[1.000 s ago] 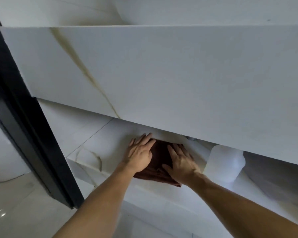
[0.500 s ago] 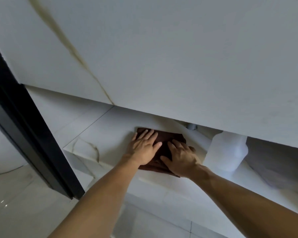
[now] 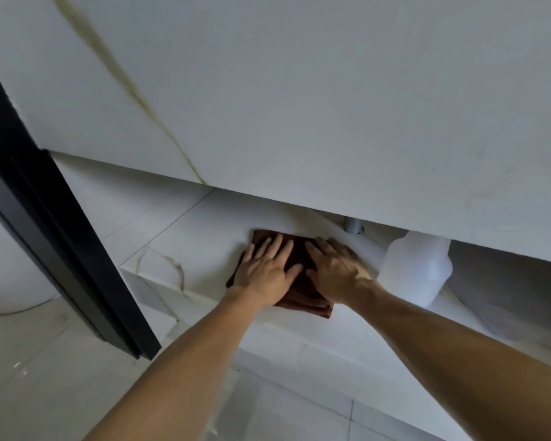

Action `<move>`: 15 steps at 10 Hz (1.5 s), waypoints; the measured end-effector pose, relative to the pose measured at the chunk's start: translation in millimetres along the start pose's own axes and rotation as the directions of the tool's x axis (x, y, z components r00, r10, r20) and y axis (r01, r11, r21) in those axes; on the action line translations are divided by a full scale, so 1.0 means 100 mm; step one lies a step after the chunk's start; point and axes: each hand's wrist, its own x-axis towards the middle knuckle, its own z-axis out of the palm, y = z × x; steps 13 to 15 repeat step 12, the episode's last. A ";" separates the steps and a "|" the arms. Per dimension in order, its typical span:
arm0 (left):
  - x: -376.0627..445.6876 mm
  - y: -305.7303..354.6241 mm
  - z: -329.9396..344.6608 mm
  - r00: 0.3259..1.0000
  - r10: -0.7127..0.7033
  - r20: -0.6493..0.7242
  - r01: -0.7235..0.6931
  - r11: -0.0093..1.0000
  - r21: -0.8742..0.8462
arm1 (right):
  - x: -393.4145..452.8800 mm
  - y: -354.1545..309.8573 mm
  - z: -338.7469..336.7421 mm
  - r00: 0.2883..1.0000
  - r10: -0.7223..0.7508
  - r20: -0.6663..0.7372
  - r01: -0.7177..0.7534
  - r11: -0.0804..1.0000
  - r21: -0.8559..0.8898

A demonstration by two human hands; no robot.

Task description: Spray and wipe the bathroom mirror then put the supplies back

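Pressing flat, left hand (image 3: 268, 272) and right hand (image 3: 337, 272) spread open-palmed on the brown cloth (image 3: 299, 294), gripping nothing.

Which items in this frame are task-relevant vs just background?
Task things:
- brown cloth, folded on the shelf, under the left hand and right hand, both flat
- white bottle, right of the cloth

Background:
- grey pipe
- black door frame
- vanity panel
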 end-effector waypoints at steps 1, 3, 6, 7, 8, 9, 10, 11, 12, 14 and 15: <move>-0.09 -0.07 0.08 0.994 -0.027 0.105 0.025 1.000 0.011 | 0.04 0.02 0.09 0.994 0.058 0.089 -0.055 0.998 -0.028; 0.04 -0.07 -0.04 0.999 -0.031 0.017 0.032 0.999 -0.042 | -0.01 -0.05 0.10 0.990 0.094 0.100 -0.094 0.996 -0.013; 0.15 -0.19 0.05 0.999 -0.033 0.042 0.034 0.999 -0.014 | -0.15 -0.09 0.24 0.992 0.121 0.043 -0.123 0.991 0.048; 0.14 -0.19 0.04 0.999 -0.035 0.035 0.035 0.999 0.005 | -0.16 -0.08 0.27 0.993 0.115 0.032 -0.117 0.990 0.079; 0.13 -0.17 0.02 0.996 -0.053 0.064 0.053 0.999 0.012 | -0.17 -0.08 0.26 0.991 0.121 0.062 -0.125 0.989 0.073; 0.14 -0.14 -0.05 0.995 -0.076 0.072 0.078 0.997 -0.023 | -0.15 -0.07 0.22 0.988 0.123 0.092 -0.127 0.991 0.041; 0.08 -0.15 -0.15 0.996 -0.087 -0.017 0.085 0.990 -0.117 | -0.18 -0.09 0.15 0.989 0.137 0.054 -0.141 0.986 0.085; 0.02 -0.24 -0.29 0.986 -0.107 -0.128 0.083 0.981 -0.176 | -0.20 -0.12 0.05 0.991 0.135 -0.015 -0.131 0.980 0.152; -0.02 -0.36 -0.39 0.969 -0.139 -0.203 0.094 0.971 -0.219 | -0.16 -0.18 -0.05 0.993 0.106 -0.057 -0.097 0.985 0.145; -0.02 -0.36 -0.39 0.969 -0.139 -0.203 0.094 0.971 -0.219 | -0.16 -0.18 -0.05 0.993 0.106 -0.057 -0.097 0.985 0.145; -0.02 -0.36 -0.39 0.969 -0.139 -0.203 0.094 0.971 -0.219 | -0.16 -0.18 -0.05 0.993 0.106 -0.057 -0.097 0.985 0.145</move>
